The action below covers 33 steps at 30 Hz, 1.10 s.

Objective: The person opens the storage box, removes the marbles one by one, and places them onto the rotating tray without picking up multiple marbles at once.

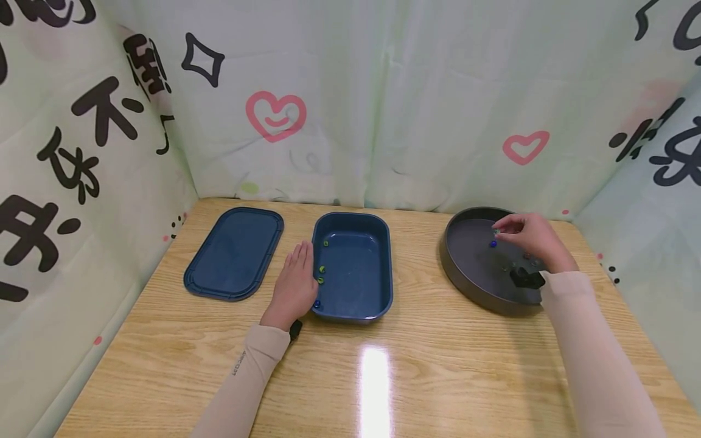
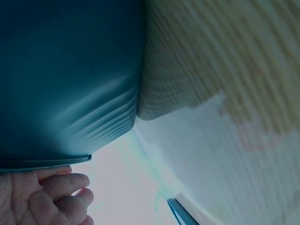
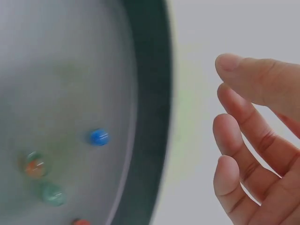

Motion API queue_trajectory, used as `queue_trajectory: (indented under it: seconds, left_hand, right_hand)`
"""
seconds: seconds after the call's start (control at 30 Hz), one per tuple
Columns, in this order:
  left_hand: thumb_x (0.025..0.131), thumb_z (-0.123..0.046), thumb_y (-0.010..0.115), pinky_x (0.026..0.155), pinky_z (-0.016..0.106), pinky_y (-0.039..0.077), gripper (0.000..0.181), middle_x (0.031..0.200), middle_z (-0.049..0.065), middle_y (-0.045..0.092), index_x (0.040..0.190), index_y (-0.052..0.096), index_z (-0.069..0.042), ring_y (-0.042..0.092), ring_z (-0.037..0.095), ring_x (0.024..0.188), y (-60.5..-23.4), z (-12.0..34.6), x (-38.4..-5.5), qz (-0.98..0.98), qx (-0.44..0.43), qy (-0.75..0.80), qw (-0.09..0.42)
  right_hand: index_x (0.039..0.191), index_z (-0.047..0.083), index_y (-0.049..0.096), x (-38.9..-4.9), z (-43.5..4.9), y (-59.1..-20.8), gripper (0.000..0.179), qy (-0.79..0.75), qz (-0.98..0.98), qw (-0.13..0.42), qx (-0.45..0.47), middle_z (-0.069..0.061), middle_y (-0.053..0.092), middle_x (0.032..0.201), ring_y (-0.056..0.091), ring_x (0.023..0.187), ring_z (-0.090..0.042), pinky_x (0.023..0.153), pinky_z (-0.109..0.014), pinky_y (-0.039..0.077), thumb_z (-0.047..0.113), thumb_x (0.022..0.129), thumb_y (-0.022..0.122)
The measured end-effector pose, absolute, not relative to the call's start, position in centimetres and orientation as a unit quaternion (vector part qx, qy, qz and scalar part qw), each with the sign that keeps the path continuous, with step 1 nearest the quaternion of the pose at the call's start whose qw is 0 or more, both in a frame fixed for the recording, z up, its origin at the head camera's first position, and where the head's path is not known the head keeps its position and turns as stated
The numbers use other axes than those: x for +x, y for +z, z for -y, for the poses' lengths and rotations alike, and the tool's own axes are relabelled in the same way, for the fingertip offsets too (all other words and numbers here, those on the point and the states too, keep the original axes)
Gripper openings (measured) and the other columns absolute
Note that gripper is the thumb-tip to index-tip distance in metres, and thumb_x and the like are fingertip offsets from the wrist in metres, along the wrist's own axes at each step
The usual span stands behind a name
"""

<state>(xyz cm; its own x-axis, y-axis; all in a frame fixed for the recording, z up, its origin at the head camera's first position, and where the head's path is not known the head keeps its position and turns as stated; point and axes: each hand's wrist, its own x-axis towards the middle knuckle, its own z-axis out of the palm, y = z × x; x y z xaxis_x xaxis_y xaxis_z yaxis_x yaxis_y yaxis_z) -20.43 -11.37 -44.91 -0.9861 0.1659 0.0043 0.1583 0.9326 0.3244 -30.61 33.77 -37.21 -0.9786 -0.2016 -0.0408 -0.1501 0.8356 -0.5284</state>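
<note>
Two sleeves (image 1: 241, 383) flank one tub (image 1: 353, 277) holding apparently four marbles (image 1: 322, 269).

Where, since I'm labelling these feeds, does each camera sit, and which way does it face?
Head: on the head, facing forward and down over the table; sleeved forearms, left hand, right hand show.
Left wrist: worn there, facing the blue container; fingers show, lower left.
Right wrist: worn there, facing the round pan and marbles; thumb and fingers show at right.
Shared: head and right wrist both show the blue marble.
</note>
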Motion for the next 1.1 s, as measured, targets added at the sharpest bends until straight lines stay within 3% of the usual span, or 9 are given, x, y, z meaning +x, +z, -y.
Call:
queue_trajectory:
  seconds: [0.17,0.43,0.7,0.93,1.1]
  left_hand:
    - [0.096,-0.015,0.043,0.121,0.044,0.011,0.065,0.157,0.018,0.014,0.149,0.011,0.003,0.011,0.030,0.147,-44.9,11.4,-20.4,-0.983,0.083,0.165,0.010]
    - [0.096,-0.015,0.043,0.121,0.044,0.012,0.065,0.158,0.017,0.013,0.150,0.011,0.002,0.010,0.030,0.147,-44.8,11.3,-20.3,-0.983,0.083,0.165,0.012]
    - [0.096,-0.015,0.043,0.121,0.044,0.012,0.065,0.158,0.017,0.012,0.150,0.010,0.002,0.010,0.030,0.147,-44.8,11.4,-20.4,-0.983,0.083,0.164,0.011]
    - [0.096,-0.015,0.042,0.121,0.044,0.012,0.065,0.158,0.017,0.013,0.150,0.010,0.002,0.011,0.030,0.147,-44.8,11.4,-20.4,-0.983,0.084,0.161,0.012]
    - [0.096,-0.015,0.042,0.121,0.044,0.011,0.064,0.158,0.017,0.012,0.150,0.010,0.002,0.009,0.030,0.147,-44.7,11.3,-20.3,-0.983,0.082,0.166,0.015]
  right_hand:
    - [0.108,0.001,0.066,-29.5,-32.7,-35.2,0.028,-0.292,-0.951,0.010,-0.102,-0.014,0.064,0.084,0.051,0.061,-0.007,0.048,-0.028,0.044,0.020,0.088,0.066]
    - [0.102,0.003,0.071,-28.4,-30.3,-33.0,0.022,-0.321,-0.938,-0.064,-0.117,0.012,0.060,0.071,0.053,0.065,-0.001,0.060,-0.011,0.044,0.016,0.084,0.069]
    - [0.100,0.003,0.072,-28.0,-26.0,-32.1,0.020,-0.356,-0.921,-0.076,-0.140,0.015,0.059,0.074,0.056,0.065,-0.002,0.058,-0.014,0.045,0.014,0.083,0.071]
    - [0.106,0.004,0.071,-28.7,-22.0,-32.8,0.023,-0.393,-0.901,-0.039,-0.181,-0.005,0.067,0.090,0.059,0.071,-0.005,0.060,-0.015,0.048,0.013,0.085,0.068]
    - [0.106,0.004,0.071,-29.3,-19.0,-33.6,0.023,-0.402,-0.892,-0.016,-0.204,-0.015,0.067,0.100,0.057,0.080,-0.010,0.069,-0.016,0.047,0.015,0.087,0.066]
